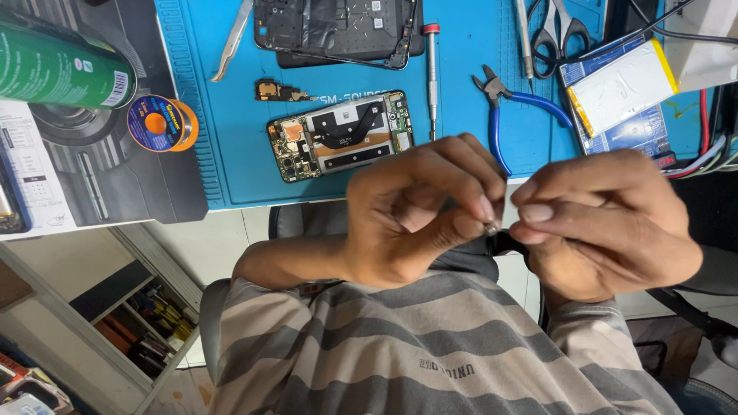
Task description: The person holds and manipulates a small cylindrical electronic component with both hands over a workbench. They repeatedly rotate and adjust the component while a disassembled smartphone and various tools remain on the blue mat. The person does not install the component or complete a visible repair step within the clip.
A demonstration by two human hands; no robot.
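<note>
- A small phone-repair workshop, shown by the blue silicone work mat [231, 154] spread on the bench.
- An opened phone [340, 136] lies on the mat with its boards bare; a stripped phone frame [338, 27] lies beyond it.
- Hand tools lie around them: tweezers [232, 42], a precision screwdriver [431, 73], blue-handled cutters [511, 107], scissors [555, 31].
- A solder spool [161, 123] and a green spray can [58, 69] sit left of the mat.
- More screwdrivers [157, 319] fill a drawer below.

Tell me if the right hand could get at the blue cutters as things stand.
Probably yes. The blue cutters lie bare on the mat just beyond the right hand, nothing over their handles. But that hand, with the left hand, pinches a tiny part, so its grip is taken.
</note>
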